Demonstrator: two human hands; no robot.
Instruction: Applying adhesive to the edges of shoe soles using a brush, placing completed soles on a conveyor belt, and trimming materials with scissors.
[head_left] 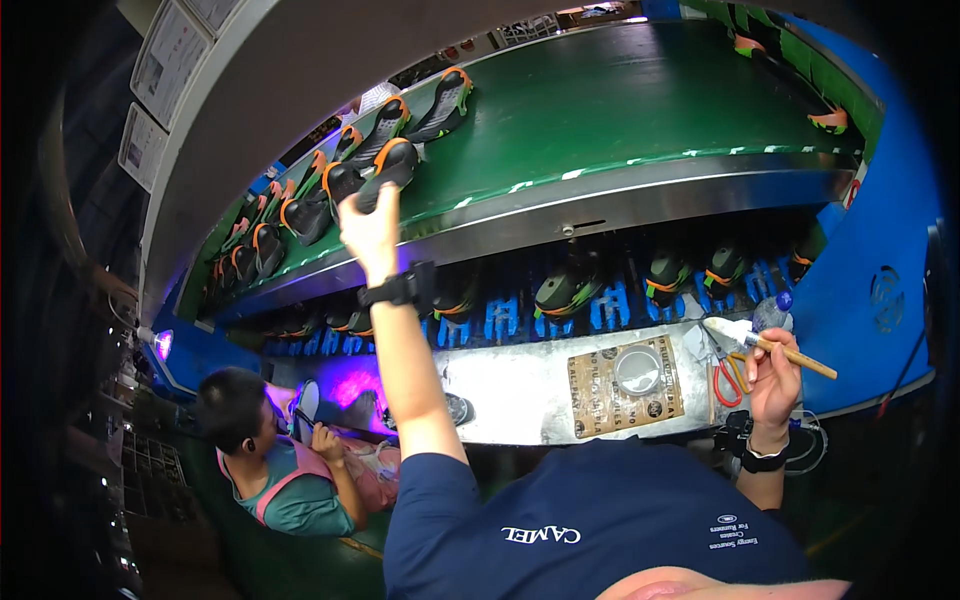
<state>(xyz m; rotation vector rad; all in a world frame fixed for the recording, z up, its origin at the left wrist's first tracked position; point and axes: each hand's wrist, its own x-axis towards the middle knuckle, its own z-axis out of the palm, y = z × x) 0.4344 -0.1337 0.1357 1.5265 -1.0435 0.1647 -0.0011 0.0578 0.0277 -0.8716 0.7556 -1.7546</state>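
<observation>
My left hand (372,235) stretches forward over the front edge of the green conveyor belt, its fingers and thumb closed on a black shoe sole (383,182) with an orange rim. Part of that sole lies behind my fingers. Several more black soles with orange and green edges, such as one sole (436,108), stand close by on the left of the belt. At the right, above the metal bench, my right hand (775,388) grips a flat brush (795,355) by its wooden handle. The pale bristles point left, toward the bench.
On the bench (500,390), a round dish (638,370) sits on brown printed paper (590,400). Red-handled scissors (727,384) and a clear bottle (772,313) are near my right hand. Soles (567,292) rest on blue holders below the belt. A co-worker (290,450) sits at the left holding a sole.
</observation>
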